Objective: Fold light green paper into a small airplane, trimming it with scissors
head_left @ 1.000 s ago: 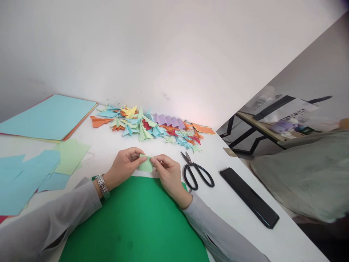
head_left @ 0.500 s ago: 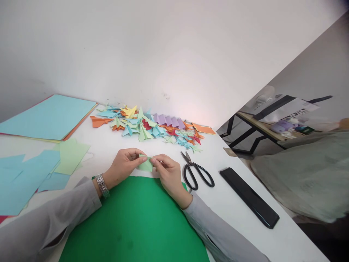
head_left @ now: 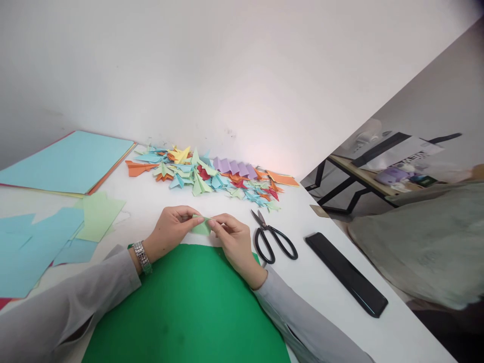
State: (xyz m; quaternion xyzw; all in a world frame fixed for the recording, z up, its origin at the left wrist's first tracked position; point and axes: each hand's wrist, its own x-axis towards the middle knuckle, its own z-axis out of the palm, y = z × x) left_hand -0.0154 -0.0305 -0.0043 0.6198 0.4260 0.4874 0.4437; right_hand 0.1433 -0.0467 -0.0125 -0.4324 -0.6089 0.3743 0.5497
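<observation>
A small piece of light green paper (head_left: 201, 228) is pinched between both hands, just above the far edge of a big green sheet (head_left: 189, 302). My left hand (head_left: 170, 229), with a metal watch on its wrist, grips the paper's left side between thumb and fingers. On the right side, my right hand (head_left: 235, 242) pinches it the same way. The paper looks folded, though the fingers hide part of it. Black-handled scissors (head_left: 269, 234) lie with blades slightly apart, just right of my right hand.
Folded paper shapes (head_left: 200, 174) in many colours are heaped along the wall. Large coloured sheets (head_left: 68, 161) lie stacked at the back left, with cut blue pieces (head_left: 41, 252) nearer. A long black object (head_left: 346, 275) rests near the table's right edge, beyond which hangs pale cloth (head_left: 419, 242).
The light green paper's lower part has tilted upward and shows less height between the fingers. Both hands stay in nearly the same place, still holding it.
</observation>
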